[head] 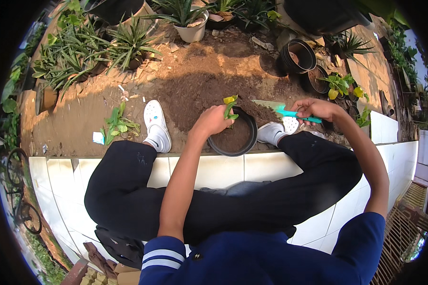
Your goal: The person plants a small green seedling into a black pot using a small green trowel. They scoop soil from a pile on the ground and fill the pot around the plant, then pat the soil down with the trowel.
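Observation:
Between my feet stands a round black plastic pot (252, 137) holding brown soil (233, 139). My left hand (214, 119) is over the pot's far left rim, its fingers closed around a small leafy plant (230, 107) with one yellowed leaf. The lower end of the plant is hidden by the hand. To the right of the pot, my right hand (312, 111) grips the turquoise handle of a garden trowel (288, 113). The trowel's blade points left and lies low over a heap of loose dark soil (262, 112).
Uprooted leafy cuttings (117, 124) lie on the ground at left, near a small white-and-blue packet (98, 138). Stacked black pots (297, 57) stand at upper right, with yellow-leaved potted plants (340, 87) below them. A white pot (191, 31) holds a spiky plant. I sit on a white tiled ledge (206, 171).

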{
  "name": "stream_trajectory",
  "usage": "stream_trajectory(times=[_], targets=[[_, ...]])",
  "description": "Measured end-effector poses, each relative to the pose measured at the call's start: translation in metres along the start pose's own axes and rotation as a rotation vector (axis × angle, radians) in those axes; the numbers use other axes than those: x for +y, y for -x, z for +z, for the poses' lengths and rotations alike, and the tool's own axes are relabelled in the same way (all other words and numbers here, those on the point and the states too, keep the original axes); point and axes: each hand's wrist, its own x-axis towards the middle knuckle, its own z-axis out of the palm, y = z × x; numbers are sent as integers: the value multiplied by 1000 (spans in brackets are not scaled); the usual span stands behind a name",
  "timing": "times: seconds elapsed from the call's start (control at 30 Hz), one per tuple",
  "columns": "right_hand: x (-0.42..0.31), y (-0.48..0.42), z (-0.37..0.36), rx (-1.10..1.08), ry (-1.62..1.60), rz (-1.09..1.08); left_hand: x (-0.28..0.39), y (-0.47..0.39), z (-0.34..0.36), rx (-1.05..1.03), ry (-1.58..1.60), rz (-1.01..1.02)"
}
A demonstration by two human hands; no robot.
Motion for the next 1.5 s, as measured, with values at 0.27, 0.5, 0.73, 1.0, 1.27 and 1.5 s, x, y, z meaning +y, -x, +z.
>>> stream_trajectory(times=[0.27, 0.5, 0.73, 1.0, 1.27, 1.5], targets=[[-28, 15, 90, 97, 424, -45, -4, 2, 7, 61, -17, 51], [-28, 25, 115, 420, 852, -326, -5, 2, 5, 52, -30, 62], [-55, 41, 112, 291, 950, -220, -3, 3, 7, 53, -14, 13], [3, -11, 137, 132, 536, -240, -4, 3, 4, 18, 16, 27], [-5, -15, 128, 64, 346, -225, -2, 3, 8, 61, -52, 51], [-7, -24, 143, -76, 333, -48, -5, 0, 6, 42, -32, 52]])
